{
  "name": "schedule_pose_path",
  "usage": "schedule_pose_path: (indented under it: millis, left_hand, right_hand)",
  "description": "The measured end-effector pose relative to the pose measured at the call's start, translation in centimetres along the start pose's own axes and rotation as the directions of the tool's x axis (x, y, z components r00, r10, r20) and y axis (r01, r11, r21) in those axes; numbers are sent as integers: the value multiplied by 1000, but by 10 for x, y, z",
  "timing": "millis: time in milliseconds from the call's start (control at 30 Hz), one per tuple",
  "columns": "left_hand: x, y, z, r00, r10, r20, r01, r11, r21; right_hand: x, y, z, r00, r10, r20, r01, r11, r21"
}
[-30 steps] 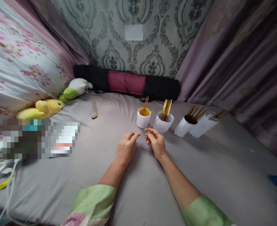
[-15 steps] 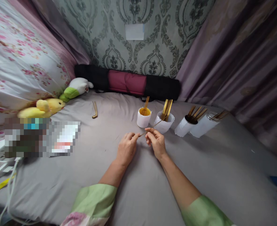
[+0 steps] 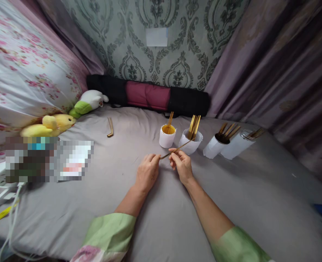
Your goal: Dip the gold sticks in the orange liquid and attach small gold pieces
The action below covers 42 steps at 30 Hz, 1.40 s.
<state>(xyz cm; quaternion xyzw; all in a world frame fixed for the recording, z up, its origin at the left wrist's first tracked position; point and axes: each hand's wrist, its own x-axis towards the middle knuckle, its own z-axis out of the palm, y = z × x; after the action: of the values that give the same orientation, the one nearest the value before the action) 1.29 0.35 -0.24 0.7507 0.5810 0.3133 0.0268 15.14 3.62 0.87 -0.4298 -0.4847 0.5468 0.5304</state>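
Both hands meet over the grey bedsheet (image 3: 122,203) and pinch one thin gold stick (image 3: 181,147). My left hand (image 3: 147,171) grips its near end between thumb and forefinger. My right hand (image 3: 181,164) is closed on it a little further along. The stick's far end points up and right toward a white cup (image 3: 190,142) holding several gold sticks. Left of that cup stands a white cup with a yellow inside (image 3: 167,136) and one or two sticks.
Two more white cups (image 3: 214,145) (image 3: 236,145) with sticks lean at the right. A loose gold piece (image 3: 110,128) lies at the back left. Plush toys (image 3: 50,124) and a black-and-maroon roll (image 3: 150,95) line the wall; curtains hang on the right.
The stick's far end has risen and swung slightly right, toward the cup of sticks. Both hands have stayed almost still.
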Motion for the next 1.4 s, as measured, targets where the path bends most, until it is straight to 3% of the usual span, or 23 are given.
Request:
schedule_pose_path:
  millis: [300, 767, 1033, 1133, 1200, 1300, 1400]
  left_hand:
    - [-1, -1, 5, 998, -12, -56, 5, 992, -130]
    - [1, 1, 6, 998, -39, -50, 26, 971, -236]
    - [3, 1, 8, 990, -136, -25, 116, 916, -384]
    - [4, 2, 9, 972, -231, 35, 215, 831, -514]
    - [4, 4, 10, 944, -302, 130, 315, 718, -621]
    - [6, 7, 11, 866, -388, 315, 479, 465, -745]
    - [7, 11, 10, 800, -401, 446, 552, 204, -808]
  right_hand:
    - [2, 6, 1, 1000, -11, -9, 10, 999, -42]
    - [1, 6, 1, 1000, -5, -5, 5, 997, -79]
    - [2, 8, 0, 999, -33, -16, 31, 995, -98]
    - [2, 9, -1, 999, -38, -21, 35, 993, -110]
    - [3, 8, -1, 999, -40, -25, 37, 992, -119]
    - [4, 7, -3, 998, -46, -37, 41, 991, -127]
    - [5, 5, -5, 998, -45, -36, 40, 991, -127]
